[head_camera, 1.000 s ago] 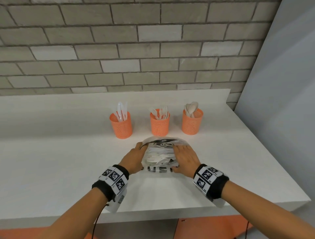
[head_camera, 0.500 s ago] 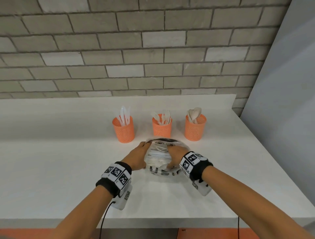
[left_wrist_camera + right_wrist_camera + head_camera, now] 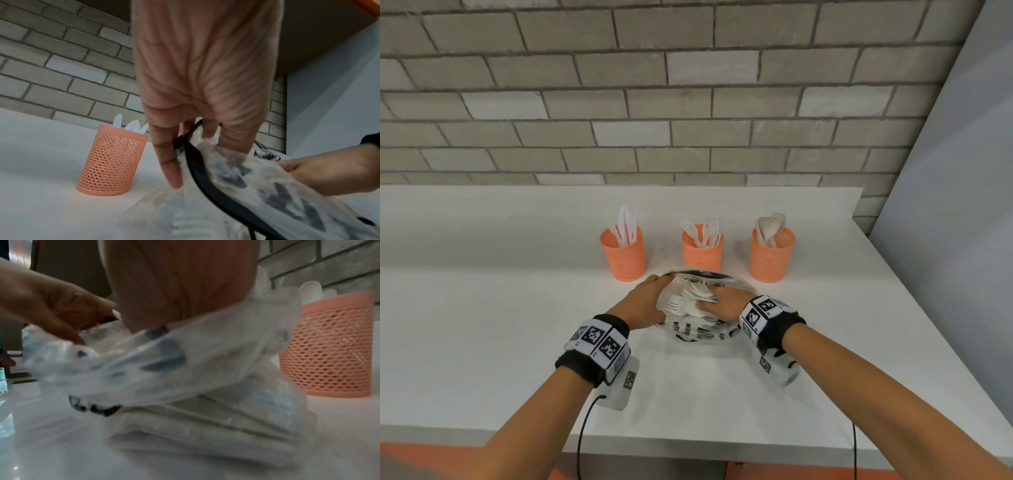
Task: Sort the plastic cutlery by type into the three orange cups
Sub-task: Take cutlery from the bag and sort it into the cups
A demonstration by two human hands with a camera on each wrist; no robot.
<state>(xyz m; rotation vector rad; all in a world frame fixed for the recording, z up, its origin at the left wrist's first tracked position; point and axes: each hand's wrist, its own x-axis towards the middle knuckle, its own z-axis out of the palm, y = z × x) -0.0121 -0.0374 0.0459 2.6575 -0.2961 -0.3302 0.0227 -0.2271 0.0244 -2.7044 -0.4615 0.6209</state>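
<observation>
Three orange mesh cups stand in a row: the left cup [image 3: 624, 253] [image 3: 112, 162] holds knives, the middle cup [image 3: 702, 248] forks, the right cup [image 3: 772, 255] [image 3: 327, 350] spoons. In front of the middle cup lies a clear printed plastic bag [image 3: 702, 334] [image 3: 267, 186] [image 3: 164, 356] with white cutlery [image 3: 685, 303] inside. My left hand [image 3: 650, 301] [image 3: 185, 146] pinches the bag's black-edged rim on its left side. My right hand [image 3: 722, 303] [image 3: 174, 288] reaches into the bag's mouth, thumb and fingers closed on white cutlery pieces; the plastic hides the fingertips in the right wrist view.
The white counter [image 3: 482, 325] runs to a low back ledge under a brick wall [image 3: 688, 102]. A grey wall [image 3: 945, 205] closes the right side. The counter's front edge [image 3: 722, 448] is near my forearms, and cables hang from both wrist cameras.
My right hand has turned from lying flat on the bag to reaching inside it among the cutlery. My left hand stays on the bag's left edge. The cups have not moved.
</observation>
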